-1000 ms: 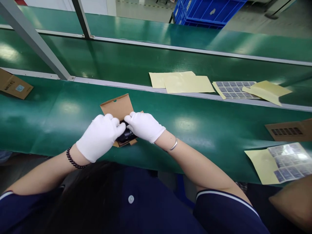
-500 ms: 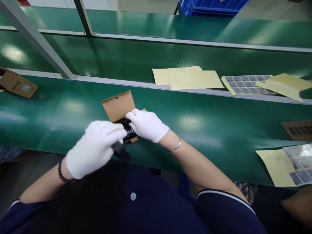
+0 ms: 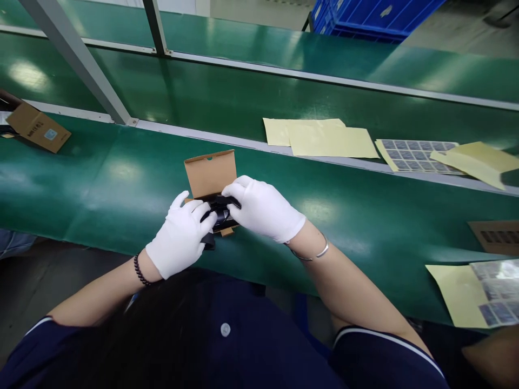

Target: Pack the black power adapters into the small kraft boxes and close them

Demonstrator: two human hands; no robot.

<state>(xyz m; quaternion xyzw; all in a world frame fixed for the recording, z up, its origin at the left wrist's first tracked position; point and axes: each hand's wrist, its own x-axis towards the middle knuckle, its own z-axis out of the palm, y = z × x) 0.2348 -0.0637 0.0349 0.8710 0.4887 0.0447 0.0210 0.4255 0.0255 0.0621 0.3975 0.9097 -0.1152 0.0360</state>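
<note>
A small brown cardboard box (image 3: 213, 174) stands with its lid raised on the green bench. Inside lies a black item (image 3: 221, 216) with a shiny rounded part; its kind is not clear. My left hand (image 3: 180, 232), in a white glove, is at the box's left side, fingertips on the black contents and thumb raised. A black curved piece (image 3: 209, 241) shows under its fingers. My right hand (image 3: 263, 208), also gloved, reaches in from the right, its thumb and fingers pinching a black part at the inner edge. Both palms hide much of the box.
Yellow backing sheets (image 3: 332, 141) and a sticker sheet (image 3: 419, 155) lie along the metal rail. Another sticker sheet (image 3: 500, 292) is at the right, near another person's arm (image 3: 492, 351). An open carton (image 3: 42, 129) lies far left. A metal post (image 3: 81, 65) rises behind; a blue crate (image 3: 373, 16) stands beyond.
My left hand has moved right onto the box, bringing the black piece it held to the box's front. My right hand stays at the box, fingers shifted slightly. The view has shifted a little.
</note>
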